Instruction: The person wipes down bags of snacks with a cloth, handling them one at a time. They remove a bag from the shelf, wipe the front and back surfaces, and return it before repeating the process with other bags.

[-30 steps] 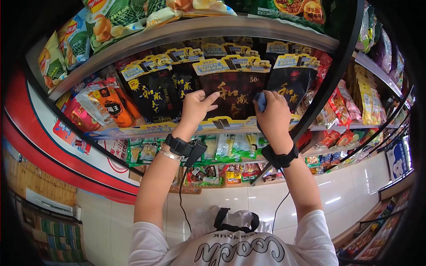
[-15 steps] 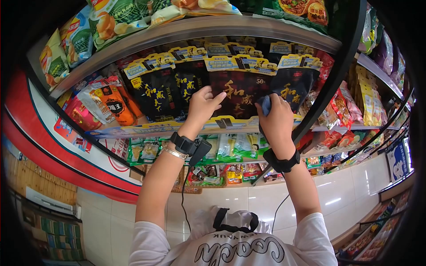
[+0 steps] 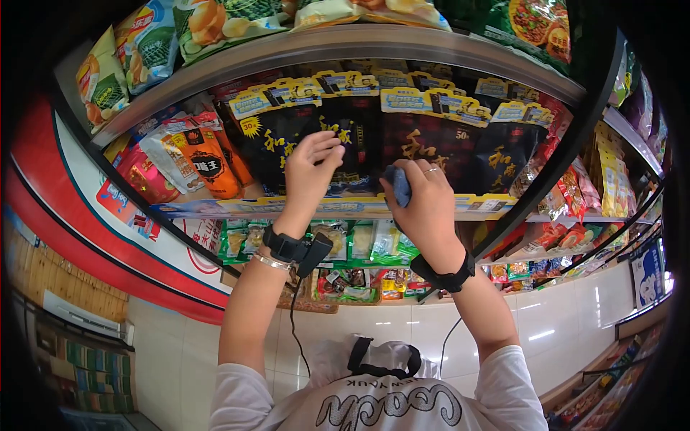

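My right hand (image 3: 425, 212) grips a folded blue cloth (image 3: 397, 185) against the lower left part of a dark red-brown snack bag (image 3: 431, 133) with gold characters. My left hand (image 3: 310, 169) is open with its fingers loosely bent, in front of the black snack bags (image 3: 269, 154) on the left, and nothing shows in it. Another black bag (image 3: 503, 154) stands at the right end of this row. Yellow and blue cardboard headers (image 3: 431, 104) run along the bag tops.
A printed shelf-edge strip (image 3: 287, 208) crosses below the bags. Chip bags (image 3: 230, 29) stand on the upper shelf (image 3: 323, 44), overhead. Orange snack packs (image 3: 208, 165) lie at the left. A dark shelf post (image 3: 564, 154) slants down on the right, and green packs (image 3: 359, 241) fill the shelf below.
My right hand with the cloth has gone left, from the right side of the red-brown bag to its lower left. My left hand has moved left, off that bag. The view has shifted somewhat.
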Demonstrator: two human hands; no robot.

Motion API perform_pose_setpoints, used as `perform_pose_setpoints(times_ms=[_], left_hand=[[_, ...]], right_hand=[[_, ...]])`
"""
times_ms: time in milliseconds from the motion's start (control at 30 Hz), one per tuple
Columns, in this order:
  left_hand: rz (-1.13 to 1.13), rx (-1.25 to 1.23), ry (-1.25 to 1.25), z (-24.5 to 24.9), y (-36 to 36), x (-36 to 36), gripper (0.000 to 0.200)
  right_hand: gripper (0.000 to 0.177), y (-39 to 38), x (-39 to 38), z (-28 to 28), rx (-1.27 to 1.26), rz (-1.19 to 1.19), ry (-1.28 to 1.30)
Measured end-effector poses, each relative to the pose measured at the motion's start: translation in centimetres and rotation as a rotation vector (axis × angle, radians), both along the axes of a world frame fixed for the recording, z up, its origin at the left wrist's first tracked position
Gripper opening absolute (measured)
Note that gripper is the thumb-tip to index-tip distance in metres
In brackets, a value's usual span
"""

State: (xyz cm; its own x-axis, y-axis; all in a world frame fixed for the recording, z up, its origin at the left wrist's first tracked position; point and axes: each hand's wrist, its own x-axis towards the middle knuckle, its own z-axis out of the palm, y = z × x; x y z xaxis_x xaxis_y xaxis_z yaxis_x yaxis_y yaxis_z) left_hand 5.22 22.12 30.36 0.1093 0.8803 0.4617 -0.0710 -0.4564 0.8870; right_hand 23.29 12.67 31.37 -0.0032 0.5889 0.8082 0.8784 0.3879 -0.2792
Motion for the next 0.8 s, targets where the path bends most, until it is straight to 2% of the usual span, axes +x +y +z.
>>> perform_pose_setpoints(times_ms=[100, 200, 333, 367, 467, 500, 600, 633, 700, 800], left_hand=[[0.222, 0.117, -0.008, 0.5, 0.5, -3.3, 0.030], [0.390, 0.104, -0.005, 0.9, 0.6, -6.6, 0.035], [0.610, 0.038, 0.122, -0.6, 1.5, -9.5, 0.051], [0.613, 0.020, 0.169, -0.9, 1.7, -10.1, 0.061], [0.460, -0.022, 0.140, -2.5, 3.0, -11.5, 0.073], [0.480, -0.032, 0.166, -2.4, 2.9, -11.7, 0.076], [0.284, -0.111, 0.159, -2.1, 2.5, -11.6, 0.074], [0.254, -0.030, 0.164, -3.3, 3.8, -12.2, 0.071], [0.299, 0.032, 0.213, -3.7, 4.2, -12.7, 0.067], [0.398, 0.102, 0.282, -2.7, 3.2, -12.7, 0.063]], right_hand=[[0.025, 1.0, -2.5, 0.2, -0.024, 0.106, 0.051], [0.025, 2.7, -4.9, 0.5, -0.040, 0.212, 0.158], [0.032, 5.3, -7.0, 0.4, -0.082, 0.198, 0.220], [0.038, 5.8, -7.5, 0.5, -0.104, 0.201, 0.250], [0.044, 7.6, -8.2, -0.4, -0.127, 0.175, 0.256], [0.051, 7.3, -8.6, -0.1, -0.178, 0.175, 0.255], [0.053, 8.5, -9.3, -1.1, -0.291, 0.212, 0.272], [0.054, 8.4, -9.4, -1.1, -0.294, 0.188, 0.277], [0.056, 8.1, -9.7, -0.7, -0.301, 0.138, 0.285], [0.047, 8.9, -9.7, -1.8, -0.151, 0.194, 0.294]])
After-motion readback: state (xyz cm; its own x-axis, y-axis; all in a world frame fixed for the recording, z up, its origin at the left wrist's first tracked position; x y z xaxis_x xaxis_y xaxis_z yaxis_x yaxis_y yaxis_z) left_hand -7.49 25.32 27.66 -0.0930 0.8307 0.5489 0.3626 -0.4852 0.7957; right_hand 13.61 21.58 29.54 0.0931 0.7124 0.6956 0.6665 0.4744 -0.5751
